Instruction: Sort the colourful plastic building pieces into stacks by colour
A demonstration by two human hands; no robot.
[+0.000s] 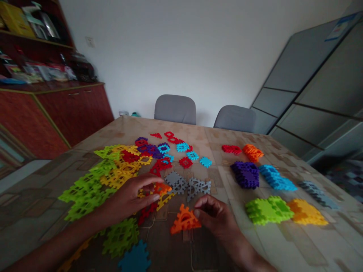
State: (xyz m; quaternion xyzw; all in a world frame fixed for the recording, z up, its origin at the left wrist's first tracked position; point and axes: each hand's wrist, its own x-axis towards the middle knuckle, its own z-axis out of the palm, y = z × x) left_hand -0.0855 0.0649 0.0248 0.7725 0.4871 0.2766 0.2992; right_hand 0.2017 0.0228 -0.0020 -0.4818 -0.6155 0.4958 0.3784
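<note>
My left hand has its fingers and thumb closed round an orange interlocking plastic tile, partly hidden by the hand. Lower and to the right, my right hand pinches the right side of an orange triangular interlocking tile with an arched cutout. Grey tiles lie just beyond both hands, with another grey triangular tile beside them. A yellow triangular tile and red tiles lie under and near my left hand.
Left of centre spread green tiles, yellow tiles and purple tiles. Sorted stacks stand at right: purple, blue, green, yellow, orange. Two grey chairs stand behind the table.
</note>
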